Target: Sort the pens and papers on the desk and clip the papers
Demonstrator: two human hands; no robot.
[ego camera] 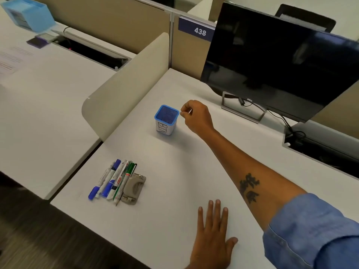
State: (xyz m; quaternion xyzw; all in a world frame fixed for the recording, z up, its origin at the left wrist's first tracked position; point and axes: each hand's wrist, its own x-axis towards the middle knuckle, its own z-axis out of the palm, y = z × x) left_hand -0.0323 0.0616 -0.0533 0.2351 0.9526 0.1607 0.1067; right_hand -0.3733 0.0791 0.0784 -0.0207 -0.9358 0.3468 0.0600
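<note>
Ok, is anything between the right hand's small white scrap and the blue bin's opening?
Nothing visible. The right hand pinches a small white scrap just right of the blue bin rim; the bin's mouth is open and unobstructed. The markers lie well clear, nearer the desk's front edge.

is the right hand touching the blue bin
Apart. The head view shows the right hand pinching a small white object beside the blue bin, with a thin strip of desk visible between fingertips and rim.
</note>
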